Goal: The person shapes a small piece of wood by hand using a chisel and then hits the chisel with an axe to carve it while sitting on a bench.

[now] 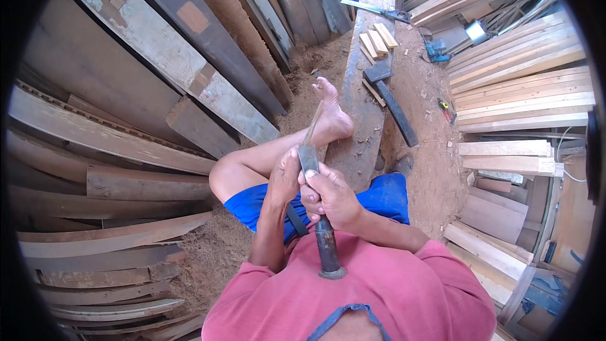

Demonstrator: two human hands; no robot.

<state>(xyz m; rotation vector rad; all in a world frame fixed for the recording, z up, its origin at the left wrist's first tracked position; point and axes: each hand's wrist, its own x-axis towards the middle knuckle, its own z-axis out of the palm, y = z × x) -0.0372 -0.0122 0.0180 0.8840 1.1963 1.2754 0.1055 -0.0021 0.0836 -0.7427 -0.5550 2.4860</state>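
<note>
My right hand (329, 194) grips the dark handle of a chisel (326, 240), whose ringed butt end rests against my red shirt. The chisel's flat blade points away from me. My left hand (285, 173) is closed around a thin wooden stick (313, 125) and holds it against the blade's upper end. I sit astride a long grey wooden beam (361, 107), with my bare left leg bent and my foot (329, 110) resting beside it.
On the beam lie a heavy hammer (392, 102), several short wood pieces (377, 41) and a handsaw (374, 9). Old planks lean at the left, and pale new boards (524, 98) are stacked at the right. Sawdust covers the ground. A blue power tool (437, 50) lies far right.
</note>
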